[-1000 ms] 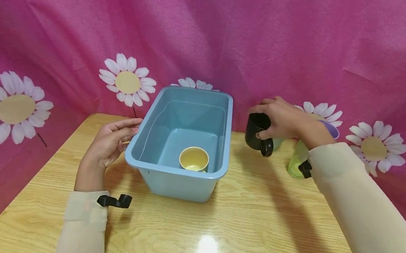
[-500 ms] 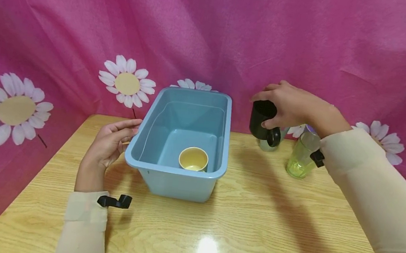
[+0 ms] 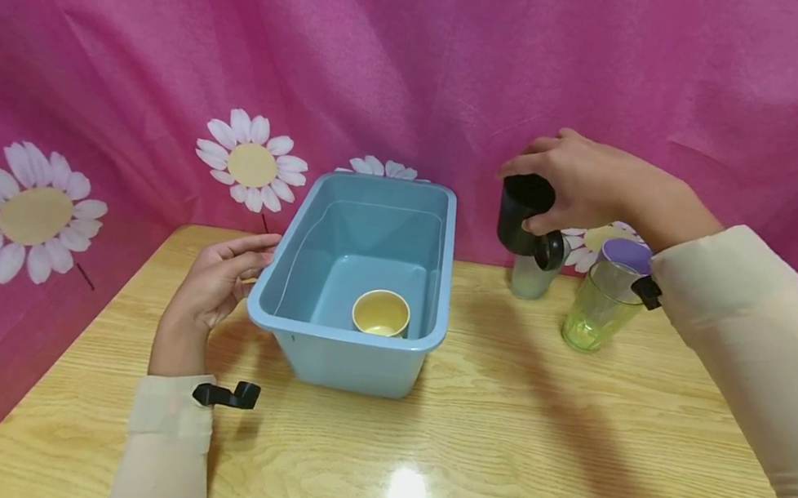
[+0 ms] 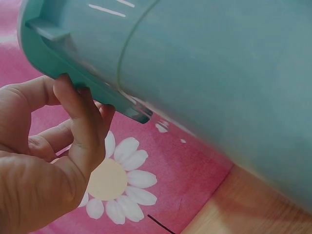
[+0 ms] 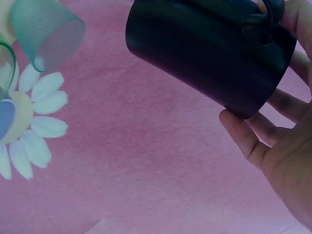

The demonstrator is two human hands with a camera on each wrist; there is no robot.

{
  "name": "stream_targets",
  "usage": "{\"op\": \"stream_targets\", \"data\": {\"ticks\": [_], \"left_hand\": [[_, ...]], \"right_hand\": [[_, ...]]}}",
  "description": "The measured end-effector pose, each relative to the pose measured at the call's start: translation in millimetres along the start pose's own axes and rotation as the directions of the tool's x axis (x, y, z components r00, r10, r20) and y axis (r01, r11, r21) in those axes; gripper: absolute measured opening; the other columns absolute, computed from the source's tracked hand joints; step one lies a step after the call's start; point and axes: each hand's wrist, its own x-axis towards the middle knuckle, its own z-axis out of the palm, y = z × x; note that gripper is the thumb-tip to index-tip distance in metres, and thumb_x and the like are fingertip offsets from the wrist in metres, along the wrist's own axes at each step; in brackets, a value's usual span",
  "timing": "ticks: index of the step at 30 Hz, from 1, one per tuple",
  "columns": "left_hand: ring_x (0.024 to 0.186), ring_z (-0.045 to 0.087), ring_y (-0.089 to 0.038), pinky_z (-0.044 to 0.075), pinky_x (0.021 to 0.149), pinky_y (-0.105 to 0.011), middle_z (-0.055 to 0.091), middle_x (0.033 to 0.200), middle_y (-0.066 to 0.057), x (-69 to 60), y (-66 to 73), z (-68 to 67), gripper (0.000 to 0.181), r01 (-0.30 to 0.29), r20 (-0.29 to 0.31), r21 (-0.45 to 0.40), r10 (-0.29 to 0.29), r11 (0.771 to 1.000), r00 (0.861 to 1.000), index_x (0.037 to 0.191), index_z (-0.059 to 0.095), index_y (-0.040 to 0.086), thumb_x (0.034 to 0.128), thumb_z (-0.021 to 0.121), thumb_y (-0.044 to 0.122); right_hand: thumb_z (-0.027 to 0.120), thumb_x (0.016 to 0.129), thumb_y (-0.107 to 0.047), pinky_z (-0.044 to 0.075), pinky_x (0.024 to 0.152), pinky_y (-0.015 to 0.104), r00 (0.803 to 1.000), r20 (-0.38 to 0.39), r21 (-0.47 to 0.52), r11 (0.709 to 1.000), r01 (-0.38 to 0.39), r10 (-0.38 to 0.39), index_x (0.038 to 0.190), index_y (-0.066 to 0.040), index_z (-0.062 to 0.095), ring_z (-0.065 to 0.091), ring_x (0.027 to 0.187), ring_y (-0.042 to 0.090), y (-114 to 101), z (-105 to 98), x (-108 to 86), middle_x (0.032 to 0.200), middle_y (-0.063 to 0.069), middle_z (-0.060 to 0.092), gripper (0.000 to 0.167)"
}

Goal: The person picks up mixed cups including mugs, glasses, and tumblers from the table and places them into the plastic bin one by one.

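Note:
A black mug (image 3: 517, 217) is held up off the table by my right hand (image 3: 584, 180), which grips it around the upper rim from above. Its handle points toward me and to the right. In the right wrist view the mug (image 5: 209, 48) lies across the top, with the fingers (image 5: 243, 134) at its rim. My left hand (image 3: 214, 281) is at the left side of a blue plastic tub (image 3: 344, 337). The left wrist view shows bent fingers (image 4: 80, 114) with their tips against the tub's rim. Inside the tub, near its front, sits a yellow cup (image 3: 380, 313).
Behind the mug stands a frosted glass (image 3: 532, 276), partly hidden. To its right is a green-tinted glass (image 3: 594, 312), with a purple-rimmed cup (image 3: 627, 254) behind or within it; which, I cannot tell. A pink flowered cloth (image 3: 420, 62) hangs behind the wooden table (image 3: 493, 457).
My right hand has raised the black mug and moved slightly right, uncovering more of the frosted glass and the green-tinted one. The left hand and the tub stay where they were.

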Motion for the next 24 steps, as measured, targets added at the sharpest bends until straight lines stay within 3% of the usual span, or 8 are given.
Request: {"op": "stream_targets", "data": {"ticks": [10,17,24], "left_hand": [[0.079,0.072,-0.012,0.063,0.077,-0.030,0.076,0.100,0.001,1.7,1.1,-1.2,0.025,0.003,-0.007,0.007,-0.003,1.000,1.000,0.122,0.073,0.004,0.0987,0.065,0.003],[0.079,0.073,-0.012,0.063,0.075,-0.029,0.076,0.098,0.000,2.3,-0.1,1.5,0.022,0.002,-0.012,0.011,-0.002,1.000,1.000,0.115,0.077,0.008,0.0992,0.064,0.002],[0.080,0.072,-0.013,0.063,0.077,-0.030,0.076,0.100,0.001,3.0,-1.2,2.3,0.029,0.011,-0.017,0.032,-0.010,0.999,1.000,0.127,0.070,0.001,0.0985,0.066,0.005]], "right_hand": [[0.084,0.078,-0.027,0.050,0.085,0.050,1.000,-0.007,-0.013,1.000,0.026,-0.027,0.140,-0.017,0.062,0.044,0.116,0.038,-21,-15,9.6,0.136,0.016,0.058,0.067],[0.083,0.080,-0.030,0.052,0.081,0.045,0.998,-0.007,-0.024,0.998,0.061,-0.061,0.143,-0.018,0.061,0.044,0.113,0.035,-42,-23,18.0,0.139,0.014,0.057,0.068],[0.082,0.081,-0.031,0.051,0.083,0.045,0.995,-0.018,-0.028,0.995,0.095,-0.096,0.144,-0.021,0.060,0.045,0.114,0.033,-57,-27,30.4,0.141,0.013,0.056,0.067]]}}
